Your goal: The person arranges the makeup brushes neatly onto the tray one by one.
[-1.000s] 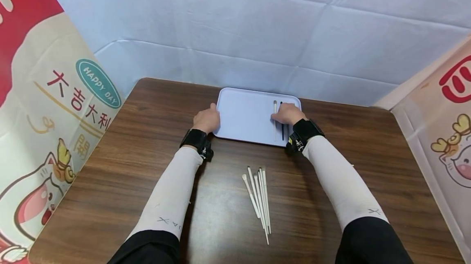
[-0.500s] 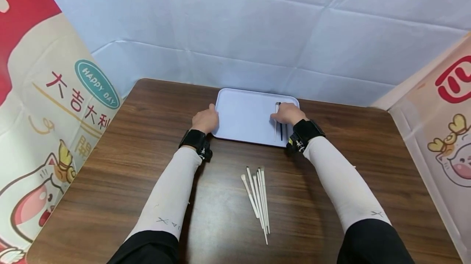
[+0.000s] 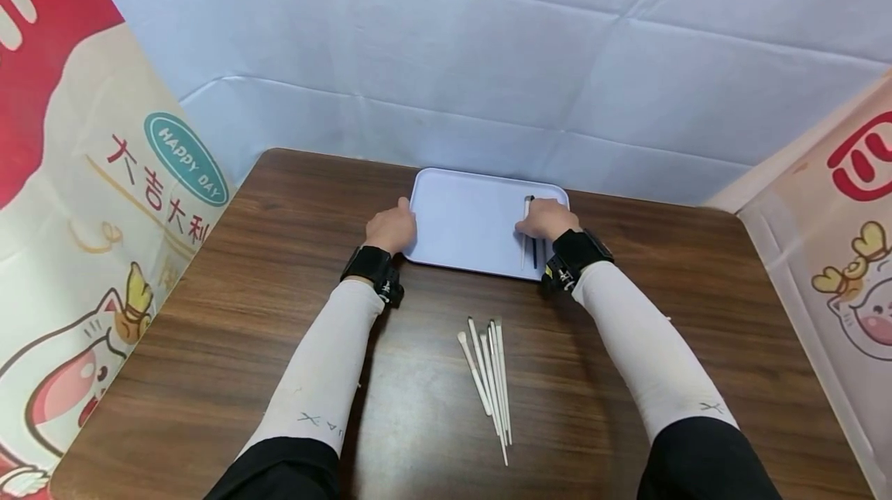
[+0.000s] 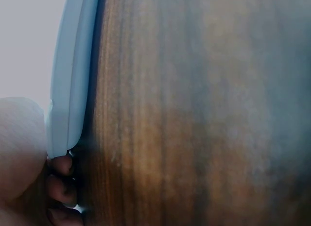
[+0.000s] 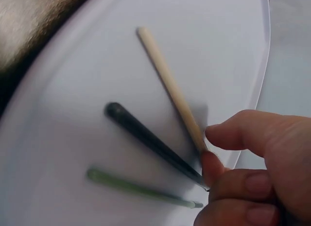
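A pale tray [image 3: 460, 221] lies near the far edge of the table. My left hand [image 3: 392, 229] grips its left rim; in the left wrist view the thumb is over the rim and fingertips [image 4: 62, 189] show underneath. Over the tray's right part, my right hand [image 3: 548, 218] pinches a cream-handled makeup brush [image 5: 171, 87] between thumb and index finger. Beside it on the tray lie a black-handled brush [image 5: 153, 143] and a slim green handle [image 5: 138, 188]. The right hand hides their far ends in the right wrist view.
Several cream-handled makeup brushes [image 3: 493, 384] lie in a loose fan on the wooden table [image 3: 279, 314], nearer to me than the tray. A white cloth backdrop [image 3: 460, 59] rises right behind the table, with printed sheets [image 3: 125, 237] at the sides.
The cream-handled brush has shifted slightly right, closer to the black one, with my right hand at it. My left hand has stayed on the tray's rim.
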Action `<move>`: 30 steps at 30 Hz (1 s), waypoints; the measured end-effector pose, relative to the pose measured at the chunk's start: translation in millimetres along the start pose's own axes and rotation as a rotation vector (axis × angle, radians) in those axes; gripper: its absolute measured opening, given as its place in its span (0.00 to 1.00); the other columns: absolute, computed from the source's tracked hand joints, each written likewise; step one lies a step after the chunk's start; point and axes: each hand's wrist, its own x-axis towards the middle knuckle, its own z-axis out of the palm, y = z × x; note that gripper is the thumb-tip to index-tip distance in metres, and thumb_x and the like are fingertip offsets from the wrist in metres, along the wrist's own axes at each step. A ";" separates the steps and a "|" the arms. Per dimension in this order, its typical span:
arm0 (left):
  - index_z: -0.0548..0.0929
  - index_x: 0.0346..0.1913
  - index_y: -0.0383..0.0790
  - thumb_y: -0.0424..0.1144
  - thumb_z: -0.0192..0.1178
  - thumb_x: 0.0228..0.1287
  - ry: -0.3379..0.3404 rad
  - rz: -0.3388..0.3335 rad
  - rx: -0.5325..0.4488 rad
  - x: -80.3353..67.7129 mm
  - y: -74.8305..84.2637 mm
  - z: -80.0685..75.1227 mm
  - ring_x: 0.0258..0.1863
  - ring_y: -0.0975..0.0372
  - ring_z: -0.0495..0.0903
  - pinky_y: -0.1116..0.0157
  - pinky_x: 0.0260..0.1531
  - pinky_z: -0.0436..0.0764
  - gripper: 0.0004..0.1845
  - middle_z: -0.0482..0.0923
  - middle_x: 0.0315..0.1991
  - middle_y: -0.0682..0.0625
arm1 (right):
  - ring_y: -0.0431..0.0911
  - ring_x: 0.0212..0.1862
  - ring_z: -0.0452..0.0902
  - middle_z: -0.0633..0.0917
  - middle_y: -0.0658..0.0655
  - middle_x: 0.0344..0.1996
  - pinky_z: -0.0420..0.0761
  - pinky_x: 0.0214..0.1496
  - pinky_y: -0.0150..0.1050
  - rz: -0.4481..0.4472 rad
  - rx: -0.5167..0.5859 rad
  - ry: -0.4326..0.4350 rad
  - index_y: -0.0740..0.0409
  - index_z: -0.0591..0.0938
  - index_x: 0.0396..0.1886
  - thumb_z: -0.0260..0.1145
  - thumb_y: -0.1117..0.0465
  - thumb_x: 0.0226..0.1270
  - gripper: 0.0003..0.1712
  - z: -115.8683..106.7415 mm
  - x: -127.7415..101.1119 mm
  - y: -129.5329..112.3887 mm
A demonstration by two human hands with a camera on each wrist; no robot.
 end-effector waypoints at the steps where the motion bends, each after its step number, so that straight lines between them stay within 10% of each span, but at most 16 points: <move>1: 0.64 0.64 0.36 0.46 0.38 0.83 0.000 0.000 0.001 0.2 0.3 0.2 0.36 0.47 0.77 0.50 0.40 0.77 0.20 0.78 0.42 0.37 | 0.50 0.31 0.71 0.74 0.59 0.30 0.71 0.33 0.44 0.004 -0.003 0.005 0.64 0.79 0.40 0.60 0.50 0.69 0.19 0.3 -0.3 0.2; 11: 0.64 0.64 0.37 0.46 0.37 0.83 -0.001 0.002 -0.005 -0.3 3.7 2.7 0.37 0.47 0.77 0.50 0.41 0.77 0.19 0.77 0.43 0.38 | 0.50 0.30 0.71 0.73 0.58 0.27 0.70 0.32 0.43 0.001 0.003 0.018 0.62 0.77 0.33 0.59 0.50 0.71 0.18 2.4 -1.1 1.9; 30: 0.64 0.65 0.36 0.46 0.37 0.83 -0.008 0.019 -0.004 -0.6 9.5 2.6 0.38 0.47 0.77 0.50 0.43 0.77 0.20 0.78 0.44 0.38 | 0.51 0.33 0.74 0.78 0.61 0.34 0.73 0.32 0.43 0.011 0.016 0.013 0.67 0.77 0.49 0.59 0.50 0.71 0.23 3.3 -0.3 10.1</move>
